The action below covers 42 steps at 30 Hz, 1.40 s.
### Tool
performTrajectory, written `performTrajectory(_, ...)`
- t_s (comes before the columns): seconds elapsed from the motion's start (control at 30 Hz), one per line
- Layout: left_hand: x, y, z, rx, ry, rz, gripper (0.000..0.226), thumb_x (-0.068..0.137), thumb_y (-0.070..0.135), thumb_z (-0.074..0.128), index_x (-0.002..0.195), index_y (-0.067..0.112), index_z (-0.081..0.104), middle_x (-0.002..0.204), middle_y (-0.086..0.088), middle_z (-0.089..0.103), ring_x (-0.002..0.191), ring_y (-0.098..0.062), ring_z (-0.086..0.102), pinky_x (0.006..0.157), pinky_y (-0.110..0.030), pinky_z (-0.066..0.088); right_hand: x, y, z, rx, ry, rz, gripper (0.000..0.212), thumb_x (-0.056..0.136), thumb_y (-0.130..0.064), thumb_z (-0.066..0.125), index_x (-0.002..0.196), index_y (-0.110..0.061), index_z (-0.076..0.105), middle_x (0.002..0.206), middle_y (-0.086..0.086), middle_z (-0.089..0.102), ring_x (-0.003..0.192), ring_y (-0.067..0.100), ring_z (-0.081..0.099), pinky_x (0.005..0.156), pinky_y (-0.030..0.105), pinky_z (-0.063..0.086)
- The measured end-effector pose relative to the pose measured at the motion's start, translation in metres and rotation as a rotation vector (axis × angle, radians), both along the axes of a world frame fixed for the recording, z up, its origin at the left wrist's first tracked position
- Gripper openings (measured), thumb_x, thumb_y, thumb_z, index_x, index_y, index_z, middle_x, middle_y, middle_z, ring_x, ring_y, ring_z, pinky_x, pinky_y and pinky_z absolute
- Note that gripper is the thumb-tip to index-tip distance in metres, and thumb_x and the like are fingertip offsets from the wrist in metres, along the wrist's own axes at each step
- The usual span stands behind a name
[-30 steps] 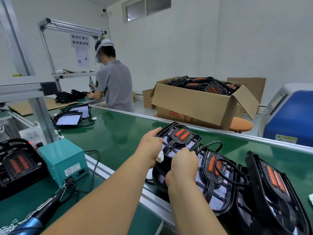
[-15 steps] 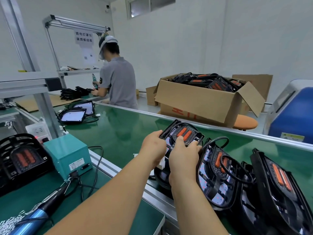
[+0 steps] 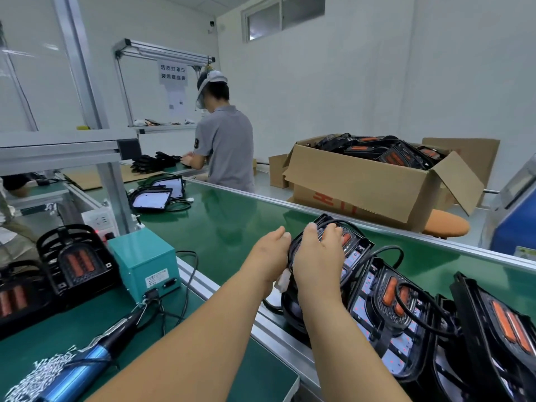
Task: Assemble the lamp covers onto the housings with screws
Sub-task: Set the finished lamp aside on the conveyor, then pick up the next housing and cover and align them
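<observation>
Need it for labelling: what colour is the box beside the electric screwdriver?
The box is teal, shown best in the head view.

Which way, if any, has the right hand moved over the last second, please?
Yes: the right hand slid away from the near rail, further up over the lamp.

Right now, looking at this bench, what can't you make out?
Head view:
- Lamp housing: middle covered by the right hand.
- Left hand: fingertips hidden behind the housing's rim.
- Teal box's label: too small to read.
- Screw pile: blurred, cut off by the bottom edge.
</observation>
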<state>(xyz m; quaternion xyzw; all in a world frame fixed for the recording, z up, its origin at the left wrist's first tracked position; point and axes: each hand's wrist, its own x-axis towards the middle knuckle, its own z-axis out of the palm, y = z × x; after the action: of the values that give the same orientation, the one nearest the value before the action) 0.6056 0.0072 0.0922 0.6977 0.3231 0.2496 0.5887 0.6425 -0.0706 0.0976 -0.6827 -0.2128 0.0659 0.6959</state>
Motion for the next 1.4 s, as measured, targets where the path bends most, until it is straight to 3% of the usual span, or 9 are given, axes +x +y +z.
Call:
performTrajectory(0.23, -0.086, 0.045, 0.010, -0.086, -0.187, 0.224, 0.043, 0.100, 0.026, 0.050, 0.143, 0.025, 0.051, 0.143, 0.002, 0.056, 0.133, -0.017, 0.050, 0.116, -0.042, 0.035, -0.062, 0.057, 0.015, -0.004, -0.042, 0.251, 0.055, 0.104, -0.037, 0.037, 0.154, -0.014, 0.031, 0.163, 0.003, 0.025, 0.150, 0.019, 0.020, 0.123, 0.042, 0.016)
performTrajectory(0.37, -0.166, 0.067, 0.015, -0.122, -0.261, 0.433, 0.038, 0.098, 0.017, 0.054, 0.136, 0.021, 0.055, 0.121, -0.001, 0.064, 0.115, -0.022, 0.062, 0.098, -0.037, 0.050, -0.126, 0.101, 0.009, 0.005, -0.028, 0.461, 0.048, 0.102, -0.029, 0.046, 0.147, -0.013, 0.044, 0.151, 0.003, 0.045, 0.139, 0.019, 0.042, 0.117, 0.038, 0.031)
performTrajectory(0.5, -0.258, 0.075, 0.008, -0.117, -0.281, 0.629, 0.033, 0.100, 0.014, 0.052, 0.132, 0.020, 0.054, 0.104, -0.002, 0.063, 0.094, -0.016, 0.055, 0.074, -0.027, 0.043, -0.206, 0.135, -0.003, -0.044, -0.052, 0.651, 0.022, 0.102, -0.020, 0.044, 0.108, -0.016, 0.065, 0.116, 0.006, 0.063, 0.102, 0.019, 0.052, 0.092, 0.032, 0.039)
performTrajectory(0.67, -0.370, 0.071, -0.005, -0.102, -0.270, 0.888, 0.039, 0.100, 0.015, 0.052, 0.139, 0.017, 0.052, 0.129, -0.007, 0.061, 0.118, -0.019, 0.056, 0.109, -0.038, 0.042, -0.315, 0.151, -0.009, -0.108, -0.068, 0.914, 0.025, 0.103, -0.023, 0.041, 0.078, -0.023, 0.041, 0.082, -0.004, 0.041, 0.077, 0.015, 0.035, 0.071, 0.029, 0.030)
performTrajectory(0.87, -0.480, 0.060, -0.025, -0.081, -0.206, 1.189, 0.039, 0.099, 0.021, 0.052, 0.138, 0.023, 0.052, 0.135, -0.003, 0.056, 0.122, -0.022, 0.053, 0.108, -0.039, 0.042, -0.426, 0.151, -0.020, -0.199, 0.027, 1.126, 0.033, 0.102, -0.013, 0.038, 0.069, -0.015, 0.040, 0.065, 0.002, 0.038, 0.059, 0.017, 0.031, 0.054, 0.030, 0.028)
performTrajectory(0.97, -0.526, 0.060, -0.041, -0.019, -0.099, 1.271, 0.045, 0.100, 0.022, 0.050, 0.144, 0.023, 0.046, 0.133, 0.002, 0.055, 0.109, -0.013, 0.052, 0.091, -0.027, 0.038, -0.471, 0.154, -0.031, -0.306, -0.001, 1.179, 0.029, 0.103, -0.014, 0.034, 0.075, -0.012, 0.042, 0.072, 0.000, 0.041, 0.067, 0.017, 0.041, 0.065, 0.027, 0.039)
performTrajectory(1.1, -0.573, 0.070, -0.062, 0.162, 0.306, 1.287, 0.051, 0.100, 0.022, 0.050, 0.150, 0.020, 0.038, 0.150, -0.001, 0.046, 0.128, -0.020, 0.051, 0.099, -0.032, 0.045, -0.515, 0.159, -0.052, -0.367, 0.033, 1.210, 0.022, 0.104, -0.021, 0.037, 0.095, -0.012, 0.054, 0.089, -0.001, 0.050, 0.089, 0.024, 0.054, 0.087, 0.037, 0.048)
performTrajectory(1.3, -0.630, 0.087, -0.083, 0.365, 1.034, 1.235, 0.059, 0.101, 0.025, 0.045, 0.154, 0.018, 0.021, 0.158, 0.003, 0.030, 0.153, -0.021, 0.008, 0.122, -0.049, -0.002, -0.529, 0.167, -0.076, -0.436, 0.047, 1.152, 0.033, 0.103, -0.027, 0.036, 0.070, -0.020, 0.038, 0.070, -0.003, 0.038, 0.060, 0.015, 0.035, 0.056, 0.029, 0.030)
performTrajectory(1.4, -0.641, 0.090, -0.091, 0.327, 1.114, 1.243, 0.046, 0.100, 0.022, 0.043, 0.145, 0.021, 0.036, 0.141, 0.005, 0.045, 0.143, -0.019, 0.026, 0.119, -0.057, -0.007, -0.526, 0.168, -0.080, -0.446, 0.071, 1.144, 0.034, 0.104, -0.029, 0.036, 0.072, -0.019, 0.042, 0.073, 0.000, 0.042, 0.062, 0.015, 0.037, 0.063, 0.030, 0.034)
